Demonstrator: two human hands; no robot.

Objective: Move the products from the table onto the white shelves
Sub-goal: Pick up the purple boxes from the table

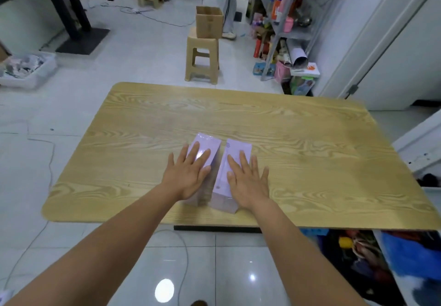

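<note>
Two pale purple product boxes lie side by side near the front of the wooden table [286,138]. My left hand [187,174] rests flat, fingers spread, on the left purple box [207,141]. On the right purple box [235,149] my right hand [248,179] lies the same way, fingers straight. A narrow gap separates the boxes. The white shelves [292,36] stand at the far right behind the table, filled with colourful goods.
A beige stool [202,59] carrying an open cardboard box [209,21] stands beyond the table. A person's legs [228,2] are behind it. A white bin [28,69] sits on the floor at left, clutter lies under the table's right side, and cables cross the tiles.
</note>
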